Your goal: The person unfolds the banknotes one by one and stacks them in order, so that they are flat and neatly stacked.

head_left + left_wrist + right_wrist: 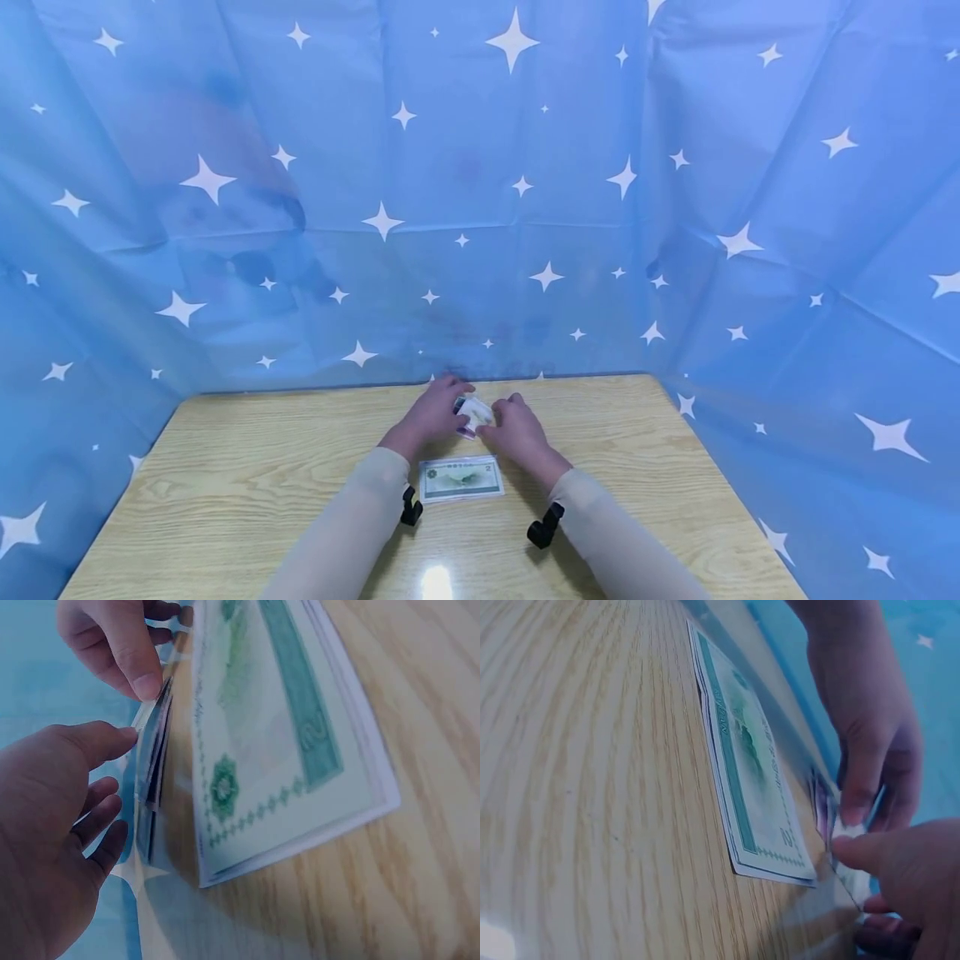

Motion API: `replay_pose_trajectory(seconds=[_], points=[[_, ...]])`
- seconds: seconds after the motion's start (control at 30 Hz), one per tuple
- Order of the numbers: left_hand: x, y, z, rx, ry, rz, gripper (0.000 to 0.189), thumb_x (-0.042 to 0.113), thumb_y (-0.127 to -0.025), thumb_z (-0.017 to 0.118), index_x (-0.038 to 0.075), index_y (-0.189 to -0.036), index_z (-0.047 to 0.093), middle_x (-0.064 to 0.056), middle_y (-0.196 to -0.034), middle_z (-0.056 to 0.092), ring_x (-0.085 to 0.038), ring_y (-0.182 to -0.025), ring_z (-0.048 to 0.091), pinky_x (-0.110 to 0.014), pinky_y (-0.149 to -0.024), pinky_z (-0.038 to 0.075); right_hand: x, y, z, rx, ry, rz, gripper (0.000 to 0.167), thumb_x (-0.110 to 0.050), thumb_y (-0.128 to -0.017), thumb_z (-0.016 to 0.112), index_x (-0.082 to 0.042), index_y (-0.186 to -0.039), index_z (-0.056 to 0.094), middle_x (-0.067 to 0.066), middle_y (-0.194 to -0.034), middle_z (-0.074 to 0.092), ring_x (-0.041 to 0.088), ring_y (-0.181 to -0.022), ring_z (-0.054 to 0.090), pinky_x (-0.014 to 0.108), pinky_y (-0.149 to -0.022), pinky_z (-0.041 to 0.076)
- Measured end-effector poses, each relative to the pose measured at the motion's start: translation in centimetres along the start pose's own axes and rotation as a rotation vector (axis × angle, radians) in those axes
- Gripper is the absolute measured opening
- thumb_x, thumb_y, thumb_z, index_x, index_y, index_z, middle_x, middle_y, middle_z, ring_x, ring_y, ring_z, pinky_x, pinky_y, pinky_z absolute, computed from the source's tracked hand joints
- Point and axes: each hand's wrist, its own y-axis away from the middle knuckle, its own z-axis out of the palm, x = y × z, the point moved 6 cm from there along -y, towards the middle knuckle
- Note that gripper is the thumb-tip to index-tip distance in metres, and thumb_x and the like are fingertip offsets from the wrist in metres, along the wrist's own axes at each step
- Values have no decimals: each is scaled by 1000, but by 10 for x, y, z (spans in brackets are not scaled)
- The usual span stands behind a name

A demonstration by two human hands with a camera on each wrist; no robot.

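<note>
Head view: your small papers (477, 412) lie near the far edge of the surface (247, 475), between its two far corners and well apart from both. Your left hand (438, 408) is at their left side and your right hand (519, 429) at their right. A green banknote (462, 478) marked with a 2 lies flat just nearer to you, between your sleeves, its long sides running roughly with the far edge. The top of the small papers shows whitish, with darker and purplish parts along the left; their print is too small to read.

Left wrist view: you touch the edge of the papers with your left thumb, the other fingers curled towards the far side. Your right thumb and fingers pinch them at the other end. Several thin layers show edge-on, slightly fanned and not squared. The banknote shows a pale second edge beneath it.

Right wrist view: both thumbs press on the papers close together; some fingertips are hidden behind. The papers stand apart from the banknote.

In my judgement, the step in hand is two-handed sorting or straightening of the small papers. The next move calls for a light, even pinch, since loose layers could slip or bend.
</note>
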Motion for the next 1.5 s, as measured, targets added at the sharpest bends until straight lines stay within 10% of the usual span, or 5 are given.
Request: replay_pose_trajectory(seconds=[0.77,1.27,1.5], points=[[-10,1,16,-46,-121,19,50,37,-104,75,15,-148,68,-11,-152,55,-33,-142,50,-53,-118,46,5,-7,8,-60,-150,-35,47,-19,-97,89,-3,-134,64,9,-107,60,21,-86,56,39,-75,50],[-15,-1,16,27,-76,14,43,34,-103,80,16,-141,71,-6,-148,59,-30,-138,53,-50,-116,48,6,-3,0,91,-340,-64,24,3,-100,77,-8,-120,71,2,-97,67,16,-85,63,34,-76,56],[-7,8,2,104,91,22,25,21,-106,78,15,-130,74,-3,-135,65,-29,-135,58,-49,-116,49,8,-1,-8,136,-489,-43,21,4,-98,77,-5,-118,74,4,-97,68,18,-85,62,28,-71,54]])
